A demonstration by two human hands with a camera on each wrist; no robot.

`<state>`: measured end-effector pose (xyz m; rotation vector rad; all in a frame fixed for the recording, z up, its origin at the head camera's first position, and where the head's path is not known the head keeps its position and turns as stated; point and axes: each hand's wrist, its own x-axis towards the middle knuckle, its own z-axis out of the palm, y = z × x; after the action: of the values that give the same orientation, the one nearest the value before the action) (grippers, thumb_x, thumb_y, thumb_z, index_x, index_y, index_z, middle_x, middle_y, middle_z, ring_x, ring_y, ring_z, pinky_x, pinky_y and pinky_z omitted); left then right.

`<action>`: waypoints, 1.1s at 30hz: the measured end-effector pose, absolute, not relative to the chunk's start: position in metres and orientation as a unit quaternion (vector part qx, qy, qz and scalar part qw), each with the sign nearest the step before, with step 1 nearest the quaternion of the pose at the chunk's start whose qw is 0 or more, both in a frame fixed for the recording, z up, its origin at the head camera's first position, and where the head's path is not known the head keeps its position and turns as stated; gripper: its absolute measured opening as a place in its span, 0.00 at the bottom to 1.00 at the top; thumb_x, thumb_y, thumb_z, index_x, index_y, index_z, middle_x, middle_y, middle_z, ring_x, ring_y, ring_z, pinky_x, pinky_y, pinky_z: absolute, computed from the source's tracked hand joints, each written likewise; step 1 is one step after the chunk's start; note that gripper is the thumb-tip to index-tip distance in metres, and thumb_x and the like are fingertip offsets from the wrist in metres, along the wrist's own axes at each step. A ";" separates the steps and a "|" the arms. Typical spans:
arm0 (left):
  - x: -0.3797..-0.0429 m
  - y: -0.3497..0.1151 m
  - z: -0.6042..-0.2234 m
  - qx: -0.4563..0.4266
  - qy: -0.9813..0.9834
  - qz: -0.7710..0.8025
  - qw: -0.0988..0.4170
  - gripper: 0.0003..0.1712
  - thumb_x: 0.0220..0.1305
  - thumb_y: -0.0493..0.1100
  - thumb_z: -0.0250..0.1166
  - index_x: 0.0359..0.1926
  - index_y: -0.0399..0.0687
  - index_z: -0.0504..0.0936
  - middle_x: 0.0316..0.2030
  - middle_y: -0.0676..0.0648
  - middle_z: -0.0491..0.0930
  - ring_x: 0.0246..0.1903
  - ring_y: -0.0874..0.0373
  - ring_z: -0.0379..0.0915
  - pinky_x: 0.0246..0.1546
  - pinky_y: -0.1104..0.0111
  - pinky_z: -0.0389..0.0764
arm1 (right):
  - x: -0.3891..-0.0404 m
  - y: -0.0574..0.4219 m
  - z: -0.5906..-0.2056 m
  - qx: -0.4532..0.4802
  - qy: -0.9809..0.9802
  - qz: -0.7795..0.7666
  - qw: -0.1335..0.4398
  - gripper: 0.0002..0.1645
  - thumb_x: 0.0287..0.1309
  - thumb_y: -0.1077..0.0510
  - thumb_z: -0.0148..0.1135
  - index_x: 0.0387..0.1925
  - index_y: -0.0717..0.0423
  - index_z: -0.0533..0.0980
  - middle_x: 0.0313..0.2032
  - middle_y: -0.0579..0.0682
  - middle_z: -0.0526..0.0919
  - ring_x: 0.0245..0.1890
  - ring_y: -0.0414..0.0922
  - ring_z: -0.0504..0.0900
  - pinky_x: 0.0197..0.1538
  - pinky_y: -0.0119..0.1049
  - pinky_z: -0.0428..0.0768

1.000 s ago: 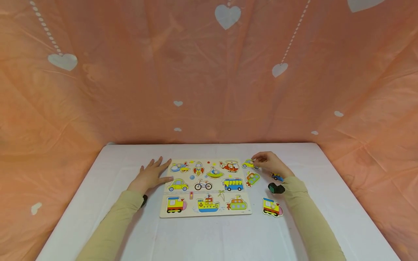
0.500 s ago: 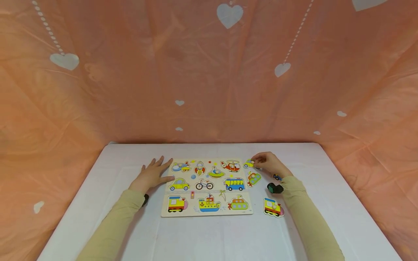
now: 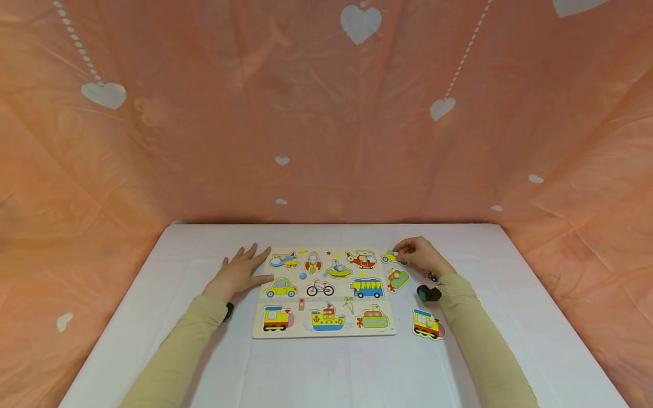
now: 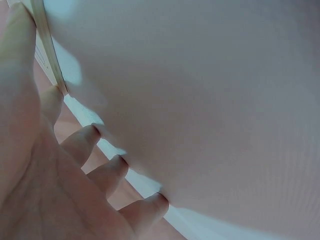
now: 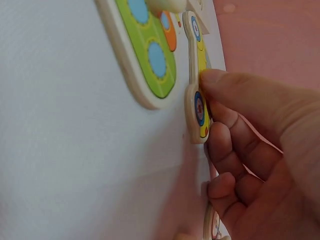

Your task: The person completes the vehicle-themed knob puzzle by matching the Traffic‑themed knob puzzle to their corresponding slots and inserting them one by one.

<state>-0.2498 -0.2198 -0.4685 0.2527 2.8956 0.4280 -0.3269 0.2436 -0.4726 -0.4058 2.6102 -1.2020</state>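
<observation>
A wooden picture puzzle board (image 3: 301,334) lies on the white table. My left hand (image 3: 234,276) rests at its left side, fingers spread; in the left wrist view the thumb (image 4: 20,45) and a fingertip meet the board's edge. Beyond the board's upper right corner, my right hand (image 3: 420,254) pinches the yellow car puzzle piece (image 3: 389,256). The right wrist view has this car piece (image 5: 198,107) by the thumb and index finger, its knob hidden, the other fingers curled. A green submarine piece (image 3: 398,279) with a knob lies just below it.
A train piece (image 3: 427,324) lies right of the board, and a partly hidden blue piece (image 3: 432,276) lies beneath the right wrist. Knobbed plane (image 3: 283,260), rocket, saucer and helicopter pieces sit in the board's upper part. An orange curtain (image 3: 326,141) hangs behind the table.
The head view has shifted slightly. Both hands keep nearly the same places, the right still at the yellow car piece and the left still by the board's edge.
</observation>
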 end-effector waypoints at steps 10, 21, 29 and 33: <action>-0.251 -0.220 -0.470 0.087 0.980 0.147 0.103 0.51 0.56 0.69 0.62 0.74 0.53 0.56 0.72 0.33 0.47 0.68 0.28 0.38 0.59 0.30 0.41 | -0.329 0.243 -0.474 -0.125 0.898 -0.403 0.122 0.10 0.55 0.62 0.67 0.40 0.62 0.81 0.30 0.51 0.80 0.29 0.44 0.74 0.30 0.31 0.74; -0.250 -0.220 -0.470 0.084 0.981 0.146 0.101 0.51 0.56 0.68 0.63 0.74 0.53 0.55 0.72 0.33 0.47 0.68 0.28 0.38 0.60 0.30 0.41 | -0.332 0.243 -0.477 -0.128 0.899 -0.402 0.114 0.10 0.53 0.61 0.69 0.38 0.61 0.81 0.29 0.50 0.80 0.30 0.44 0.74 0.31 0.31 0.74; -0.251 -0.222 -0.473 0.091 0.981 0.143 0.095 0.51 0.56 0.69 0.62 0.74 0.53 0.55 0.72 0.33 0.47 0.68 0.28 0.38 0.59 0.29 0.41 | -0.330 0.241 -0.476 -0.124 0.900 -0.403 0.110 0.08 0.54 0.62 0.69 0.35 0.61 0.80 0.28 0.51 0.80 0.28 0.44 0.75 0.31 0.32 0.75; -0.252 -0.223 -0.475 0.092 0.981 0.142 0.094 0.51 0.56 0.69 0.61 0.74 0.53 0.55 0.72 0.33 0.47 0.68 0.28 0.39 0.58 0.29 0.41 | -0.329 0.240 -0.475 -0.123 0.903 -0.399 0.105 0.07 0.54 0.62 0.69 0.35 0.61 0.81 0.28 0.50 0.79 0.28 0.44 0.74 0.31 0.32 0.74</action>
<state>-0.2517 -0.2229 -0.4747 0.2731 2.9096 0.4199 -0.3289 0.2403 -0.4749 -0.3627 2.6605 -1.1755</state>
